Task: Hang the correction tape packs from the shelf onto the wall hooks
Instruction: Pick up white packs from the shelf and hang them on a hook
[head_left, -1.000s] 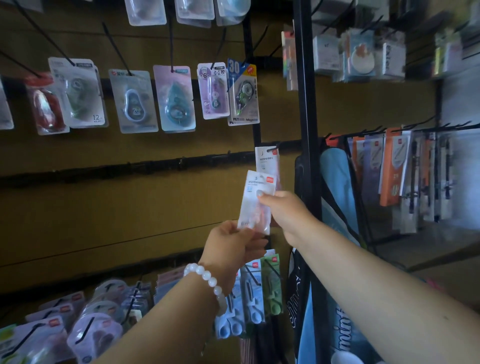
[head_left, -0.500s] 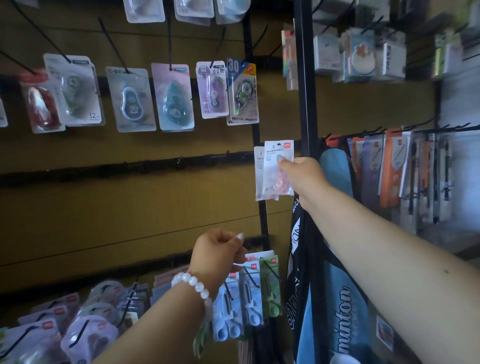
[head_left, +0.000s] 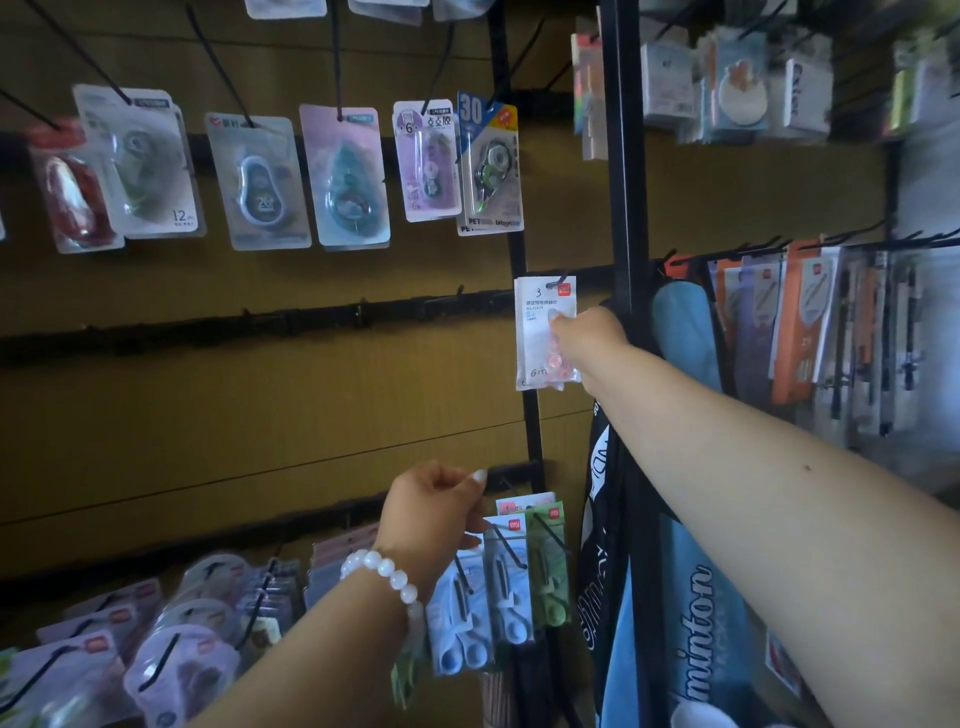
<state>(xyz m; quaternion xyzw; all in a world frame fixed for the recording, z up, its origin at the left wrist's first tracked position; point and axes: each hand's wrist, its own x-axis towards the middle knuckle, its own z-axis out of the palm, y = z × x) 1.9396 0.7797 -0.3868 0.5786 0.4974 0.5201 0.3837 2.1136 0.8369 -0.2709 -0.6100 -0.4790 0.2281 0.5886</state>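
Head view: my right hand (head_left: 587, 338) reaches far to the right end of the middle rail, fingers pinched on the white correction tape pack (head_left: 545, 332), thumb on its face, so I can steer its top hole along the short black wall hook (head_left: 558, 283). The pack hangs flat against the board, and it looks threaded already. I judge I keep hold only to settle it square. My left hand (head_left: 439, 514), white bead bracelet (head_left: 384, 569) at the wrist, waits low and near beside the blue scissor packs (head_left: 506, 577). Its fingers are curled together; whether they clamp on something I cannot tell.
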